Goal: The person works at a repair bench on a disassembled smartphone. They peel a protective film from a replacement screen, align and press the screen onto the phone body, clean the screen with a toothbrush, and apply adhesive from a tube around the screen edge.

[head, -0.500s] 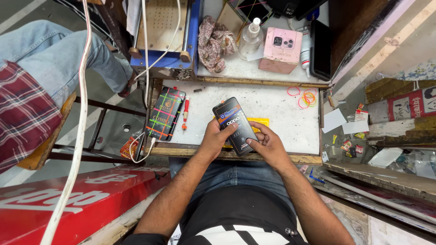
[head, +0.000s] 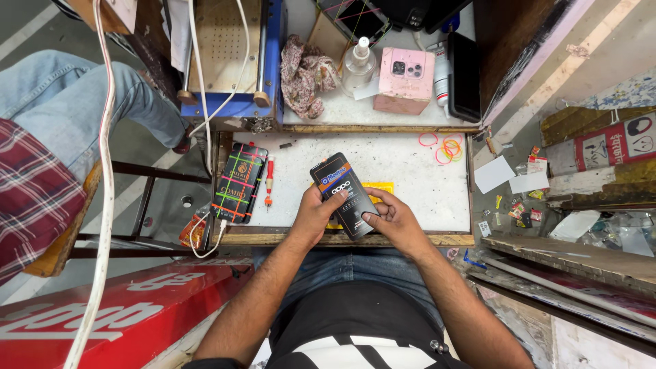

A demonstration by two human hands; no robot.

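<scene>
Inspector: Where is the work?

Me: Over the near edge of my white desk. My left hand grips the flat dark package by its side, tilted face up; my right hand steadies its lower end, thumb on top.

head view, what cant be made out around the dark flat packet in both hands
- Dark flat packet, head view: its underside and contents are hidden; only the printed face shows.
- Yellow item on the white bench: mostly covered by the packet and the right hand.
- Left hand: its fingers curl behind the packet, out of sight.
- Small red tool: its tip is too small to identify.
</scene>
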